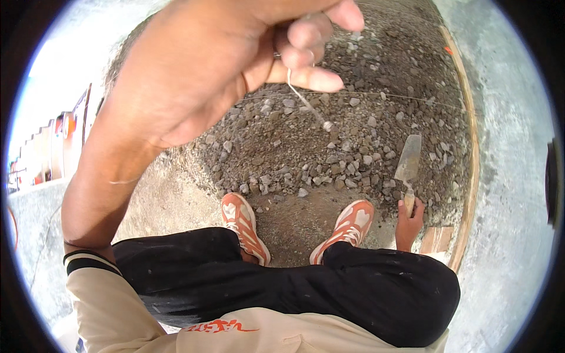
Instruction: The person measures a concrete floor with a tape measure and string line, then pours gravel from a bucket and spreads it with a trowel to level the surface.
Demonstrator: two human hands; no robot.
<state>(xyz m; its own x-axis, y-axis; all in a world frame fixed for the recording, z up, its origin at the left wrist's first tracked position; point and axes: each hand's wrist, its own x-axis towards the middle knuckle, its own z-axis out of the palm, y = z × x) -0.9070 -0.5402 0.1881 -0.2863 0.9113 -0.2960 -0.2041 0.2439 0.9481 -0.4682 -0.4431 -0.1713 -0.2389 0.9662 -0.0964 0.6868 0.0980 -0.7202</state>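
My left hand [229,70] is raised close to the camera, its fingers partly curled. From between them hangs a short pale string [304,103] with a small knot at its lower end. The upper fingertips run near the picture's top edge. At the lower right, my right hand [408,226] is closed round the wooden handle of a trowel [408,159]. The trowel's grey, dusty blade points away from me and lies over the gravel [318,159].
A thin line [412,99] crosses above the gravel. A wooden strip [470,141] runs along the right, beside a pale grey wall [512,194]. A short wood piece [436,240] lies near my right hand. My orange-and-white shoes [242,223] stand at the gravel's near edge.
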